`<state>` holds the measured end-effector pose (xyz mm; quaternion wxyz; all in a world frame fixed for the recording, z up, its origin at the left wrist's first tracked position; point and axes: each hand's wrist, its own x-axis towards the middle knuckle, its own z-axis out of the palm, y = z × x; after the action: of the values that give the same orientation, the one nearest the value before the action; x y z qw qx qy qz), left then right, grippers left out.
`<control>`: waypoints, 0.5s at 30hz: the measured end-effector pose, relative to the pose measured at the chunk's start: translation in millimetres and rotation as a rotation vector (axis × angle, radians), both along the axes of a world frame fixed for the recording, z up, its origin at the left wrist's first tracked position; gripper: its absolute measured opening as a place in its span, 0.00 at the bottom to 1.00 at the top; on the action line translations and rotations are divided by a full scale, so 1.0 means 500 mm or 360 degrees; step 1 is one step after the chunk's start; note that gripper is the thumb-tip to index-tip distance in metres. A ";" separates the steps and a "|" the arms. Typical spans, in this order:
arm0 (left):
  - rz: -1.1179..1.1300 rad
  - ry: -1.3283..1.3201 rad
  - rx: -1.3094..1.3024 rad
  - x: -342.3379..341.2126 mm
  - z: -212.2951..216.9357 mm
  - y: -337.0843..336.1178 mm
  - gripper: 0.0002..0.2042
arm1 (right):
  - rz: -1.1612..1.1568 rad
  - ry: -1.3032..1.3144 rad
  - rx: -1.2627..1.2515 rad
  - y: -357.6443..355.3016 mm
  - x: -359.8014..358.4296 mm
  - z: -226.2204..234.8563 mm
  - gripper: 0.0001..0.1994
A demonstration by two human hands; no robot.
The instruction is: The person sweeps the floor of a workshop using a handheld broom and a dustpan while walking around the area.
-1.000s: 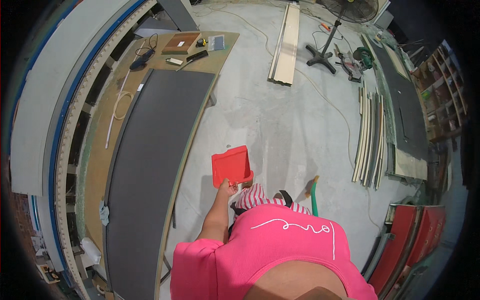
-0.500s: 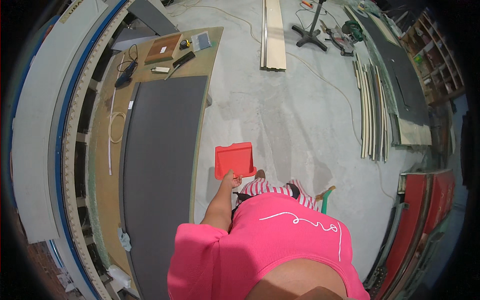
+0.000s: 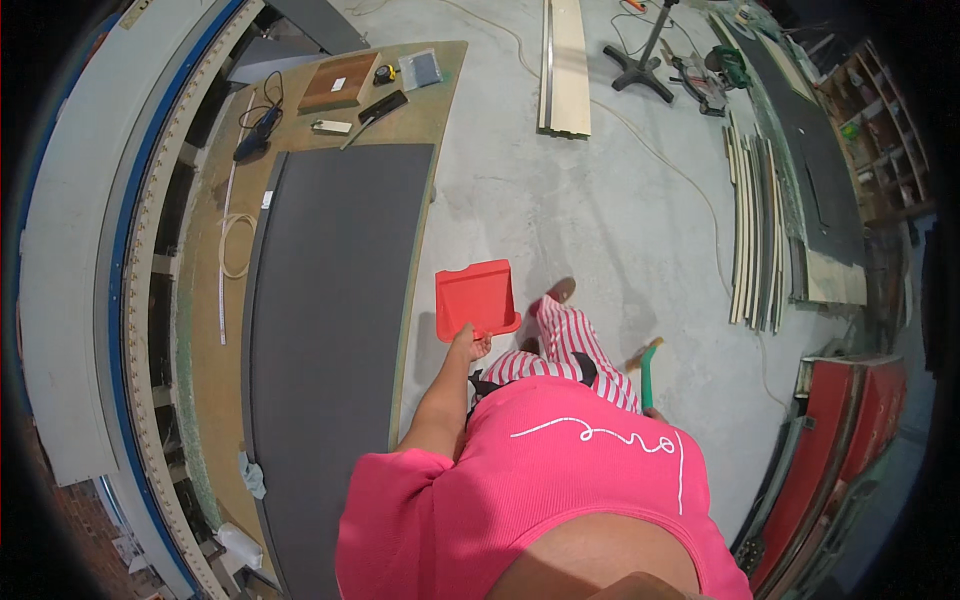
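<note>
A red dustpan (image 3: 474, 297) hangs in front of me, its open pan pointing away from my body. My left hand (image 3: 471, 343) is closed round its handle at the near side. By my right leg, a green-handled brush (image 3: 648, 378) with tan bristles at its far end sticks out past my pink top. Only a sliver of my right hand (image 3: 653, 413) shows at the near end of that handle; my clothing hides the rest of it.
Left of me is a long workbench (image 3: 445, 80) bearing a dark grey panel (image 3: 335, 290), a power tool (image 3: 258, 135) and a tape measure (image 3: 385, 75). Boards (image 3: 565, 75) and a cable (image 3: 672, 165) lie ahead on the floor. Wood strips (image 3: 755, 235) and red metal equipment (image 3: 845, 420) are at right.
I have stepped forward, one leg now reaching ahead. The dustpan stays in my left hand, slightly farther ahead. More of the green brush handle and a bit of my right hand have come into sight.
</note>
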<state>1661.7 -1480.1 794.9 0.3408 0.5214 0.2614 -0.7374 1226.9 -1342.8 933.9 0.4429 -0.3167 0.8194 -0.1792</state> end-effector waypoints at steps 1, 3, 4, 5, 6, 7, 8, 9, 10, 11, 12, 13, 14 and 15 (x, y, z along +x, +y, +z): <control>0.0037 0.0025 0.0030 0.000 -0.002 -0.012 0.14 | -0.0606 -0.0538 0.0559 -0.038 -0.017 -0.021 0.09; 0.0047 0.0016 0.0001 0.009 -0.005 -0.024 0.14 | -0.0629 -0.0729 0.0583 -0.110 -0.002 -0.008 0.09; 0.0022 0.0012 -0.0040 0.008 -0.005 -0.037 0.14 | -0.0685 -0.0924 0.0589 -0.146 0.002 0.003 0.09; 0.0035 0.0011 -0.0032 0.016 -0.013 -0.043 0.14 | -0.0675 -0.0921 0.0600 -0.185 0.005 -0.002 0.09; 0.0100 0.0013 -0.0012 0.024 -0.021 -0.047 0.14 | -0.0617 -0.0974 0.0631 -0.225 0.011 -0.011 0.09; 0.0165 0.0012 0.0010 0.031 -0.027 -0.052 0.14 | -0.0560 -0.1030 0.0663 -0.267 0.018 -0.026 0.09; 0.0154 0.0021 0.0017 0.025 -0.020 -0.068 0.14 | -0.0574 -0.1022 0.0665 -0.306 0.016 -0.047 0.09; 0.0160 0.0094 0.0050 0.020 -0.013 -0.082 0.14 | -0.0396 -0.1008 0.0625 -0.347 0.014 -0.067 0.09; 0.0169 0.0157 0.0087 0.019 -0.006 -0.095 0.14 | -0.0215 -0.1001 0.0590 -0.388 0.015 -0.080 0.09; 0.0179 0.0152 0.0101 0.022 -0.007 -0.101 0.14 | -0.0211 -0.1004 0.0608 -0.434 0.033 -0.074 0.09; 0.0191 0.0085 0.0073 0.026 -0.008 -0.107 0.14 | -0.0056 -0.0969 0.0545 -0.480 0.057 -0.072 0.10; 0.0200 0.0018 0.0046 0.027 -0.009 -0.118 0.14 | 0.0096 -0.0934 0.0480 -0.528 0.088 -0.060 0.10; 0.0202 0.0012 0.0062 0.029 -0.004 -0.135 0.14 | 0.0198 -0.0892 0.0459 -0.576 0.118 -0.047 0.10; 0.0213 -0.0013 0.0057 0.028 0.007 -0.153 0.14 | 0.0292 -0.0850 0.0436 -0.623 0.146 -0.038 0.11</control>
<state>1675.6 -1556.4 798.6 0.3809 0.5116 0.3073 -0.7062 1299.7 -1654.2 915.1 0.6954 -0.2685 0.6585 -0.1033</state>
